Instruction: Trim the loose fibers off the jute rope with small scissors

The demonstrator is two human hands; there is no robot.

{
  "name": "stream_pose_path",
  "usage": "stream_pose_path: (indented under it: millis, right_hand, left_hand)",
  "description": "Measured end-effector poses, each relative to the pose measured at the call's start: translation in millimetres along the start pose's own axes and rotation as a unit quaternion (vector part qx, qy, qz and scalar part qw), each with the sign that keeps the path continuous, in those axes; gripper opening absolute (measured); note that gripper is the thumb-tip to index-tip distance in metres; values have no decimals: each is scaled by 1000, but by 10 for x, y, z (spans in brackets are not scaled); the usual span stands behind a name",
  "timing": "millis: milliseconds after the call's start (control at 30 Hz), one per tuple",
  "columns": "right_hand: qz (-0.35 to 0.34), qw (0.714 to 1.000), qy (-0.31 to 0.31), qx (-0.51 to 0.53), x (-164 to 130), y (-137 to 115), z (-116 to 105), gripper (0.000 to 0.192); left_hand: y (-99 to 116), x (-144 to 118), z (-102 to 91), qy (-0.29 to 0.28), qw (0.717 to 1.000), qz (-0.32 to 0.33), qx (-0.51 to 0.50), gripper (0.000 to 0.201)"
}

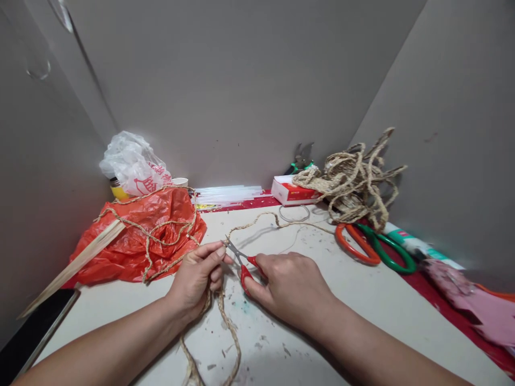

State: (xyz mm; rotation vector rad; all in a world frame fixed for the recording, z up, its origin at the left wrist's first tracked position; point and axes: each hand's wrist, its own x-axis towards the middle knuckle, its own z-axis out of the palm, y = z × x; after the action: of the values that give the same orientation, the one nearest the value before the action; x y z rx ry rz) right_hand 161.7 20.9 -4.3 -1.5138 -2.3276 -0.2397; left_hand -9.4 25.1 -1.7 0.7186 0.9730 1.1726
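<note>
My left hand is closed, pinching a braided straw cord between thumb and fingertips. Below that hand the cord hangs in strands toward the near edge of the table. My right hand grips small red-handled scissors by the finger loops. The scissors' blades are parted, and their tips lie at the cord just beside my left fingertips. From there a length of cord runs off to the right across the table, toward a tangled heap of braided cord.
At the left, a red plastic bag lies under loose cord and a pale flat strip. Behind are clear sticks, a red-and-white box and green-handled pruners. Large scissors handles, orange and green, lie at the right.
</note>
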Motion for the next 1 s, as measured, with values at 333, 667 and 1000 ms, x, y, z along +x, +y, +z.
stream_pose_path:
  millis: [333, 667, 1000]
  right_hand:
    - [16, 999, -24, 14, 2, -6, -47, 32]
    - [15, 996, -73, 48, 7, -8, -68, 29]
    - [179, 855, -33, 485, 88, 54, 48, 41]
  left_hand:
    - [2, -17, 43, 2, 999, 27, 25, 20]
    - [-5, -12, 23, 4, 998, 42, 44, 22]
    - [20, -39, 26, -36, 998, 29, 52, 17]
